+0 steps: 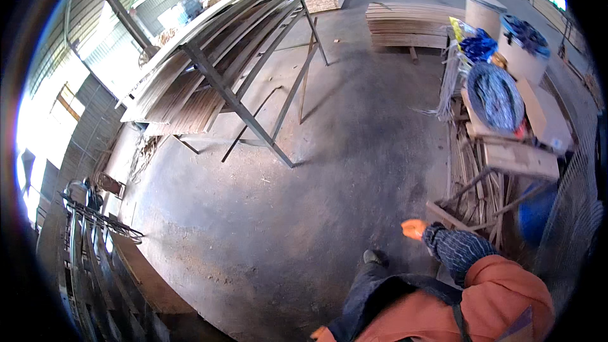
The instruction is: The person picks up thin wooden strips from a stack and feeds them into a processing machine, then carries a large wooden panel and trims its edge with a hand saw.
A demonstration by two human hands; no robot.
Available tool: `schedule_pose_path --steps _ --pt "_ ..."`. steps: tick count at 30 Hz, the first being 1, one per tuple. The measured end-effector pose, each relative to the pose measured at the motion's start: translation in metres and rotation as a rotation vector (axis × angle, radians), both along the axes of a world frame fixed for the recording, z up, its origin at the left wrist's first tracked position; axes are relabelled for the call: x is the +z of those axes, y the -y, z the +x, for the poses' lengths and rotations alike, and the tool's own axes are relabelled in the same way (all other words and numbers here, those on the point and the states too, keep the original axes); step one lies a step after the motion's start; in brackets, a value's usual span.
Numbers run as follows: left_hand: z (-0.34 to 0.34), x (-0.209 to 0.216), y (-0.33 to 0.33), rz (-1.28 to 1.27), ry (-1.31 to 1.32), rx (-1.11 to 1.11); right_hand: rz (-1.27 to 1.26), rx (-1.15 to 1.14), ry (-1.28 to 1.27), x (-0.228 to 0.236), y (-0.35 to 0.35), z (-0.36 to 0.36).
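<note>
My right hand [415, 228], in an orange glove, hangs over the concrete floor at the lower right. Its fingers look loosely apart and nothing shows in them. Nearest to it is the wooden stand [468, 215] with slanting legs, a short gap away. Only a small orange piece of my left hand [318, 334] shows at the lower edge; its fingers are hidden. A dark patterned sleeve cover [459, 250] wraps my right forearm. One dark shoe [375, 257] shows below me.
A metal rack [234, 98] with wooden sheets stands ahead left. Stacked boards [408, 28] lie at the far middle. On the right are a tub [496, 96] with plastic, a barrel [484, 12] and a blue container [537, 215]. Slatted machinery [104, 266] stands lower left.
</note>
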State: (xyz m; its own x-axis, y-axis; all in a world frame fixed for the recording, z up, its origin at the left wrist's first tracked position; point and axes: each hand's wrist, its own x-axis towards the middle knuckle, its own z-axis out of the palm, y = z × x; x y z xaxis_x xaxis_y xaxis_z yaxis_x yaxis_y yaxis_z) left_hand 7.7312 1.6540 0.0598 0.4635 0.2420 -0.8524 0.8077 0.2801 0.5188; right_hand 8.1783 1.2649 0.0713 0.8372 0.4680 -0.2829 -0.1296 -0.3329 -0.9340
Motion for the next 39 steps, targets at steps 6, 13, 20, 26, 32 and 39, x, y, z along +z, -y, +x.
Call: schedule_pose_path --steps 6,13,20,26,32,39 --pt "0.325 0.01 -0.139 -0.553 0.562 0.322 -0.647 0.207 0.029 -0.072 0.085 0.108" --pt "0.73 0.074 -0.105 0.011 0.534 0.285 -0.939 0.604 -0.179 -0.097 0.129 0.269" --pt "0.775 -0.021 -0.13 -0.553 0.374 0.203 -0.552 0.021 -0.35 -0.034 0.05 0.615" --pt "0.928 -0.004 -0.15 -0.031 0.01 -0.015 -0.456 -0.182 0.056 0.015 -0.037 0.927" --pt "1.152 -0.007 -0.226 0.019 0.026 -0.074 -0.358 -0.006 0.064 0.035 -0.116 1.061" --pt "1.525 0.011 -0.37 0.283 0.616 -0.284 -0.269 -0.324 -0.505 -0.037 -0.08 1.139"
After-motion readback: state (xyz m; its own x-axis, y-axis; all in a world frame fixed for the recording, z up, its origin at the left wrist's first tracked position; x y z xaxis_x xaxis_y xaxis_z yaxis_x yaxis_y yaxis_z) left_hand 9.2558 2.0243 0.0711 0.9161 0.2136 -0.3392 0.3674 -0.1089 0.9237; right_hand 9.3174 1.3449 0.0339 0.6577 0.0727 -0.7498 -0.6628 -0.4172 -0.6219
